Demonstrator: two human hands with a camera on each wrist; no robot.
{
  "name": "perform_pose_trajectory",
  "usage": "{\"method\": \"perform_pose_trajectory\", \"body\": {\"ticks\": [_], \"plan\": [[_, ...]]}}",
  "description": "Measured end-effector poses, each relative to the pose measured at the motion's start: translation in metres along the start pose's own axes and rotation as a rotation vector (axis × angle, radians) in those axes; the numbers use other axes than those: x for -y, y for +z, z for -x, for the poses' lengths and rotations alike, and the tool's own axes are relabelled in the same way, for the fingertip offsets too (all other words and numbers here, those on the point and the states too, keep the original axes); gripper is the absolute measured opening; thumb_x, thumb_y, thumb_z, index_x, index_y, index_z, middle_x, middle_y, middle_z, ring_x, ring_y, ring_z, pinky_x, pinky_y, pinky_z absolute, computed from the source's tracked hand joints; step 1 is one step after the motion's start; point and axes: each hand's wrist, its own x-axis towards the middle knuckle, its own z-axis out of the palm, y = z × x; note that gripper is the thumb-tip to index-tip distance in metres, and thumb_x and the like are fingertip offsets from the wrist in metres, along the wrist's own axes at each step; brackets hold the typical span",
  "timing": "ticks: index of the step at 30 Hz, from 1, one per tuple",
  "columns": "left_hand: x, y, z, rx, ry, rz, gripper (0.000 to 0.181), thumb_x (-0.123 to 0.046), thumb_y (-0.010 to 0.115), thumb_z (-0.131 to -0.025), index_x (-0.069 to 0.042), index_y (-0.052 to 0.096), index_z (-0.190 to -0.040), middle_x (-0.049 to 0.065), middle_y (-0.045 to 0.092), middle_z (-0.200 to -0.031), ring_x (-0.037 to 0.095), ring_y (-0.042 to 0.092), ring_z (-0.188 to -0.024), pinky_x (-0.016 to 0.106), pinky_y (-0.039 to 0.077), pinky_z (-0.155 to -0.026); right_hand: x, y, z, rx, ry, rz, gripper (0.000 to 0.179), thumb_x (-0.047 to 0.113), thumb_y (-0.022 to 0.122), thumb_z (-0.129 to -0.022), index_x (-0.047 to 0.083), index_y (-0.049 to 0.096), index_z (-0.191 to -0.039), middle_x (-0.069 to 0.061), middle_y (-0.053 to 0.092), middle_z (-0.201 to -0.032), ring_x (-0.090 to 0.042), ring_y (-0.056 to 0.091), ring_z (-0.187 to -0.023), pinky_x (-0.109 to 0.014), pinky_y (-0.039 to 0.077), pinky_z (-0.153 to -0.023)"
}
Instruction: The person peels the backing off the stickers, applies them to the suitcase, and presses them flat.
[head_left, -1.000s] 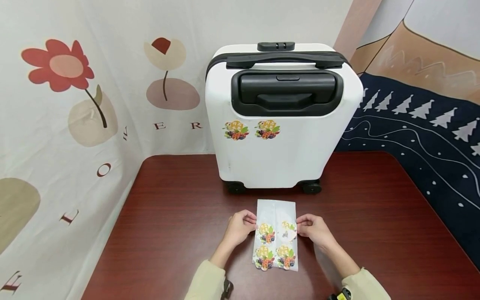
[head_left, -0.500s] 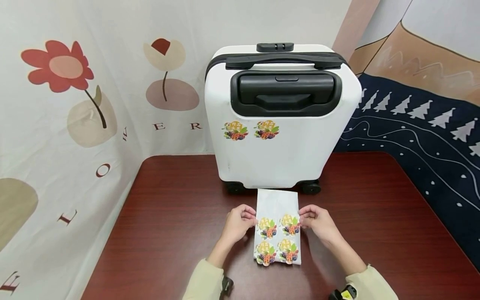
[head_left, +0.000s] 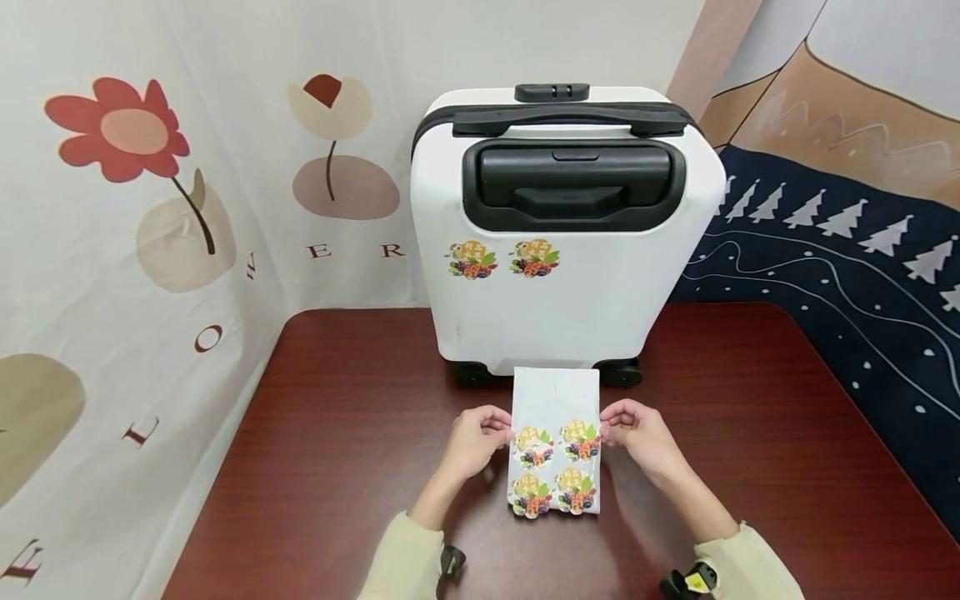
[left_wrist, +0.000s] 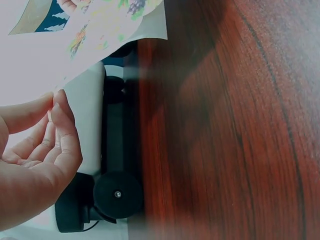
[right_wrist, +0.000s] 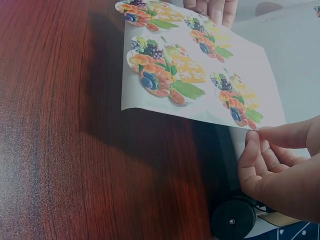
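A white sticker sheet [head_left: 555, 396] is held up above the table, in front of the suitcase's base. Several fruit stickers [right_wrist: 165, 70] cover its lower part. My left hand [head_left: 474, 446] pinches the sheet's left edge between thumb and index finger, and the left wrist view shows that hand [left_wrist: 42, 145] at the edge. On the opposite side my right hand [head_left: 643, 442] pinches the right edge the same way. Behind stands a white suitcase [head_left: 540, 317], upright, with two fruit stickers [head_left: 502, 260] stuck below its black handle recess [head_left: 573, 185].
The suitcase's black wheels [head_left: 621, 372] rest on the dark red wooden table [head_left: 330, 433]. A white cloth with printed flowers [head_left: 337, 267] hangs behind and to the left. A navy cloth with printed trees [head_left: 825, 275] hangs at the right.
Both hands have raised the sticker sheet away from the person, toward the suitcase. Its top edge now overlaps the suitcase's lower edge in the head view. The suitcase has stayed in place.
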Motion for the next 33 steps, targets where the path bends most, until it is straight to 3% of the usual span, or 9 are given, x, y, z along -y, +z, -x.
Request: {"method": "perform_pose_trajectory", "body": {"ticks": [7, 14, 18, 25, 29, 33], "plan": [[-0.002, 0.0, 0.0, 0.02, 0.005, -0.009, 0.005, 0.006, 0.064, -0.078, 0.004, 0.06, -0.08, 0.008, 0.061, -0.071, 0.031, 0.061, -0.066, 0.022, 0.047, -0.053, 0.002, -0.001, 0.0, 0.016, -0.025, -0.004, 0.017, -0.011, 0.056, -0.08, -0.015, 0.051, -0.096, -0.01, 0.056, -0.075, -0.013, 0.058, -0.065, -0.029, 0.05, -0.062], [-0.001, 0.0, -0.001, 0.023, 0.026, -0.048, 0.005, 0.004, 0.064, -0.079, 0.002, 0.06, -0.08, 0.008, 0.063, -0.072, 0.017, 0.059, -0.064, 0.021, 0.047, -0.054, 0.012, -0.001, 0.0, -0.075, -0.055, 0.008, 0.019, -0.008, 0.059, -0.08, -0.016, 0.053, -0.096, -0.01, 0.058, -0.078, -0.012, 0.056, -0.064, -0.028, 0.05, -0.062], [0.0, 0.0, -0.003, 0.017, 0.029, -0.049, 0.004, 0.004, 0.064, -0.079, 0.003, 0.06, -0.08, 0.008, 0.063, -0.072, 0.016, 0.059, -0.063, 0.022, 0.048, -0.054, 0.022, 0.0, 0.0, -0.119, -0.104, 0.013, 0.02, -0.008, 0.06, -0.081, -0.017, 0.053, -0.097, -0.014, 0.06, -0.079, -0.011, 0.057, -0.065, -0.027, 0.05, -0.062], [-0.002, 0.002, -0.004, 0.005, 0.024, -0.036, 0.005, 0.006, 0.063, -0.079, 0.002, 0.06, -0.08, 0.01, 0.065, -0.073, 0.016, 0.06, -0.063, 0.022, 0.048, -0.053, 0.033, 0.013, 0.002, -0.01, -0.174, 0.09, 0.014, -0.004, 0.061, -0.082, -0.01, 0.06, -0.094, -0.021, 0.061, -0.085, -0.021, 0.06, -0.071, -0.029, 0.051, -0.064], [-0.004, 0.004, -0.004, 0.001, 0.03, -0.051, 0.005, 0.005, 0.063, -0.079, 0.001, 0.061, -0.08, 0.01, 0.066, -0.072, 0.018, 0.06, -0.062, 0.021, 0.046, -0.052, 0.031, 0.026, 0.002, 0.069, -0.19, 0.137, 0.012, -0.004, 0.062, -0.081, -0.007, 0.062, -0.092, -0.02, 0.062, -0.085, -0.02, 0.059, -0.071, -0.032, 0.051, -0.064], [-0.004, 0.006, -0.003, -0.002, 0.039, -0.053, 0.004, 0.005, 0.063, -0.079, 0.001, 0.062, -0.08, 0.009, 0.067, -0.073, 0.026, 0.062, -0.064, 0.021, 0.046, -0.052, 0.028, 0.036, 0.003, 0.09, -0.192, 0.173, 0.012, -0.005, 0.062, -0.081, -0.006, 0.063, -0.092, -0.016, 0.063, -0.085, -0.018, 0.058, -0.069, -0.033, 0.05, -0.062]]}}
